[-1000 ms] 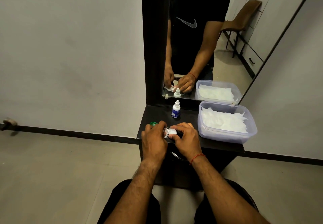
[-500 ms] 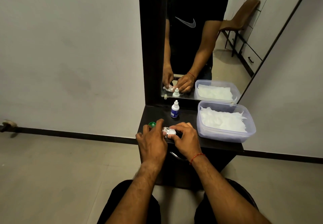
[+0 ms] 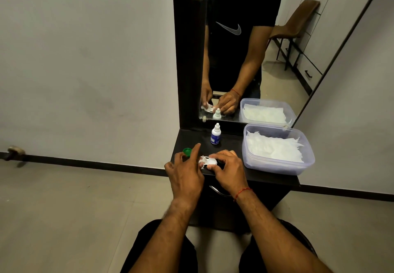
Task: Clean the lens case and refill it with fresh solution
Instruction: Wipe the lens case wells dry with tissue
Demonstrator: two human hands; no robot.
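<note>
A small white lens case (image 3: 212, 162) lies near the front of the dark shelf (image 3: 233, 143). My right hand (image 3: 229, 171) holds it by its right end between thumb and fingers. My left hand (image 3: 185, 174) sits just left of the case with the index finger raised. It pinches a scrap of white tissue (image 3: 202, 159) against the case's left well, and the mirror shows this too. A green cap (image 3: 187, 151) lies on the shelf behind my left hand. A white solution bottle (image 3: 215, 136) with a blue label stands upright at the back.
A clear plastic tub (image 3: 277, 167) of white tissues fills the shelf's right side. A mirror (image 3: 245, 59) in a black frame rises behind the shelf. A drawer handle (image 3: 217, 191) sits below the front edge. Grey walls and a tiled floor lie to both sides.
My left hand has slid a little left and back off the case, with its index finger lifted, so the green cap and tissue scrap show more. My right hand keeps its hold.
</note>
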